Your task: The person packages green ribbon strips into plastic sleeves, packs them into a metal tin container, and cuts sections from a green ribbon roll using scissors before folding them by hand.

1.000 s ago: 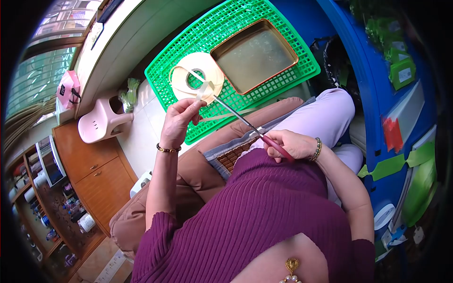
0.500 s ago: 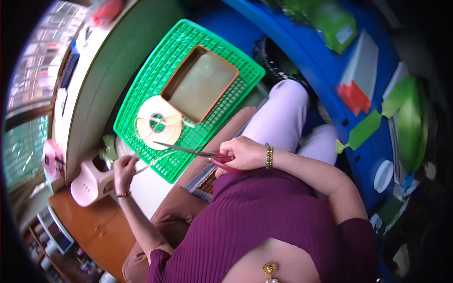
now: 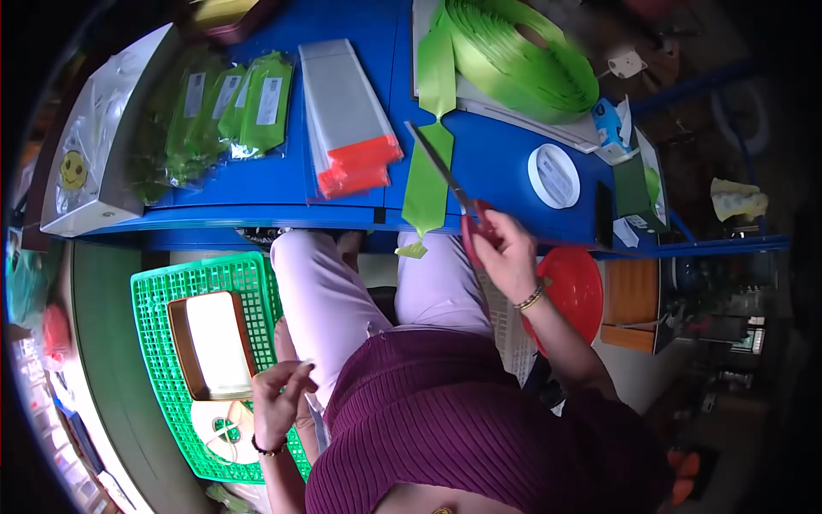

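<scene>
My right hand grips a pair of scissors by their red handles. Their blades point up and left, over a green ribbon gathered at intervals, whose end hangs over the table's front edge. The strip lies beside a large roll of green ribbon. My left hand is raised near my lap, fingers closed in a pinch; what they hold, if anything, is too small to make out. Below it is a green plastic basket with a rectangular tin and a roll of white ribbon.
On the blue table lie clear bags with red ends, packets of green ribbon and a round white lid. A white box stands at the left. A red basin sits below, at the right.
My view has swung from the basket to the blue table. The scissors in my right hand have moved to the green ribbon. My left hand has left the white strip by the basket.
</scene>
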`<act>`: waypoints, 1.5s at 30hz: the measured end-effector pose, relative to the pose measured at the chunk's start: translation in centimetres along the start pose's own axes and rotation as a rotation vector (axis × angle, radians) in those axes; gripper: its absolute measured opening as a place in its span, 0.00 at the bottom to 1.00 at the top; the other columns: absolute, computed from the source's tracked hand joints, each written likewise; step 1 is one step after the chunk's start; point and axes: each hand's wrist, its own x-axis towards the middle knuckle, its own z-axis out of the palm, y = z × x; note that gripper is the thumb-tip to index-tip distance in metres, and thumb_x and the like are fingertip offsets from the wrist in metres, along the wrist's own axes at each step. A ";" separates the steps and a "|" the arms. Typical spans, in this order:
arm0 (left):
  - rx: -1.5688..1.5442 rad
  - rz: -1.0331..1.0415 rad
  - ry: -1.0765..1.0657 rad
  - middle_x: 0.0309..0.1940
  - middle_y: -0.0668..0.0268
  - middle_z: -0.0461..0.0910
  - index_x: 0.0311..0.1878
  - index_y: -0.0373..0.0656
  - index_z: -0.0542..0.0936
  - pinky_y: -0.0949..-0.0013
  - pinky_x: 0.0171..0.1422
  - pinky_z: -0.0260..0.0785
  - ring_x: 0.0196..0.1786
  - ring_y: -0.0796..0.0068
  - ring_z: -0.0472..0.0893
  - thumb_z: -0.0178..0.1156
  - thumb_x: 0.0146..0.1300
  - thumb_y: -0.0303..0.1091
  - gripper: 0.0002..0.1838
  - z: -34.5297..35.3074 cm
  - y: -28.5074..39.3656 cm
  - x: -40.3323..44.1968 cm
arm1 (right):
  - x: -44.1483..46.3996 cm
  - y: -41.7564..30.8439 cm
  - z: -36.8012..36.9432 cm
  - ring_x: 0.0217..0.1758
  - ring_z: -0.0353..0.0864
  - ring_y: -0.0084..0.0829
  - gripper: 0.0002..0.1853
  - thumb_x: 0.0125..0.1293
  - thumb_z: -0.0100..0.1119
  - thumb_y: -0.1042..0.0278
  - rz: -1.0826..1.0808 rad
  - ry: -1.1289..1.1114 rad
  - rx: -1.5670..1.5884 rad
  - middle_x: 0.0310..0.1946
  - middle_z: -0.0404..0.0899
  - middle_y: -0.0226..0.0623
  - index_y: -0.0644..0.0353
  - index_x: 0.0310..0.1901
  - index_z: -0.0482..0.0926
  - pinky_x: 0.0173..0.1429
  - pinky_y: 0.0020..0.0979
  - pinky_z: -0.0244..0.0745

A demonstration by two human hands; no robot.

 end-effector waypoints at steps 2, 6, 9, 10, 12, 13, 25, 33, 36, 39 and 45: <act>0.092 0.174 -0.181 0.22 0.62 0.81 0.34 0.32 0.81 0.77 0.34 0.68 0.25 0.79 0.78 0.59 0.62 0.29 0.09 2.5 2.7 1.3 | 1.4 3.4 -2.3 0.37 0.80 0.45 0.19 0.49 0.68 0.65 0.009 0.100 -0.142 0.35 0.79 0.46 0.63 0.43 0.77 0.41 0.37 0.74; 0.215 0.431 -0.275 0.24 0.60 0.81 0.36 0.31 0.81 0.76 0.33 0.69 0.27 0.78 0.79 0.58 0.63 0.28 0.08 4.8 7.5 2.8 | 2.8 7.1 -6.1 0.38 0.80 0.45 0.18 0.50 0.67 0.61 0.110 0.159 -0.245 0.34 0.80 0.46 0.61 0.41 0.79 0.42 0.38 0.74; 0.197 0.396 -0.151 0.22 0.61 0.81 0.36 0.33 0.81 0.75 0.33 0.67 0.26 0.79 0.78 0.59 0.62 0.31 0.09 5.6 8.6 3.0 | 2.7 9.2 -8.6 0.37 0.80 0.45 0.17 0.50 0.67 0.60 0.155 0.273 -0.278 0.33 0.81 0.46 0.60 0.39 0.79 0.41 0.38 0.74; 0.199 0.378 -0.141 0.22 0.61 0.81 0.36 0.33 0.81 0.75 0.33 0.66 0.26 0.79 0.78 0.59 0.62 0.32 0.09 5.6 8.6 3.1 | 2.6 10.0 -9.4 0.37 0.81 0.45 0.17 0.50 0.67 0.60 0.193 0.317 -0.293 0.34 0.81 0.46 0.61 0.39 0.80 0.42 0.38 0.74; 0.212 0.354 -0.126 0.21 0.62 0.81 0.37 0.34 0.81 0.75 0.34 0.65 0.26 0.80 0.77 0.60 0.62 0.32 0.10 5.8 8.5 3.1 | 2.1 10.2 -10.4 0.39 0.81 0.45 0.18 0.50 0.67 0.60 0.246 0.341 -0.310 0.36 0.81 0.46 0.61 0.40 0.79 0.43 0.37 0.75; 0.212 0.335 -0.129 0.21 0.62 0.81 0.37 0.34 0.81 0.76 0.33 0.65 0.26 0.80 0.77 0.60 0.62 0.33 0.10 6.0 8.5 3.1 | 1.9 10.0 -10.2 0.39 0.81 0.45 0.18 0.50 0.67 0.60 0.250 0.340 -0.300 0.36 0.81 0.46 0.61 0.40 0.79 0.43 0.37 0.75; 0.227 0.326 0.081 0.22 0.65 0.80 0.38 0.35 0.82 0.75 0.35 0.67 0.28 0.80 0.77 0.57 0.65 0.35 0.11 4.6 10.2 1.9 | 5.7 10.3 -8.0 0.34 0.81 0.48 0.18 0.54 0.61 0.49 0.106 0.232 -0.476 0.31 0.81 0.44 0.50 0.42 0.79 0.38 0.44 0.75; -0.298 0.782 0.174 0.25 0.62 0.78 0.49 0.29 0.76 0.74 0.40 0.68 0.30 0.75 0.77 0.49 0.69 0.32 0.15 -4.1 12.7 1.3 | 6.3 11.9 -5.7 0.51 0.75 0.43 0.17 0.59 0.59 0.57 -0.180 0.071 -0.780 0.47 0.78 0.41 0.60 0.45 0.79 0.55 0.36 0.69; -0.385 0.812 0.099 0.26 0.69 0.69 0.55 0.32 0.72 0.69 0.47 0.63 0.31 0.74 0.69 0.41 0.72 0.32 0.17 -5.8 13.3 -0.1 | 5.6 4.7 -4.2 0.55 0.74 0.38 0.18 0.57 0.62 0.62 -0.293 0.157 -0.335 0.51 0.76 0.42 0.63 0.47 0.78 0.60 0.36 0.66; -0.818 0.708 -0.089 0.24 0.70 0.65 0.56 0.33 0.70 0.68 0.48 0.60 0.28 0.76 0.66 0.40 0.72 0.32 0.16 -5.2 14.2 -0.5 | 2.8 -8.3 3.0 0.60 0.69 0.31 0.31 0.55 0.67 0.60 -0.274 -0.302 0.662 0.56 0.71 0.39 0.66 0.57 0.68 0.63 0.33 0.60; -0.892 0.762 -0.108 0.24 0.70 0.67 0.57 0.31 0.68 0.76 0.39 0.62 0.26 0.79 0.61 0.42 0.71 0.30 0.17 -13.3 12.7 -3.4 | -5.6 -22.8 18.0 0.46 0.76 0.23 0.29 0.56 0.68 0.59 -0.304 -1.572 1.112 0.40 0.77 0.32 0.67 0.53 0.69 0.54 0.28 0.70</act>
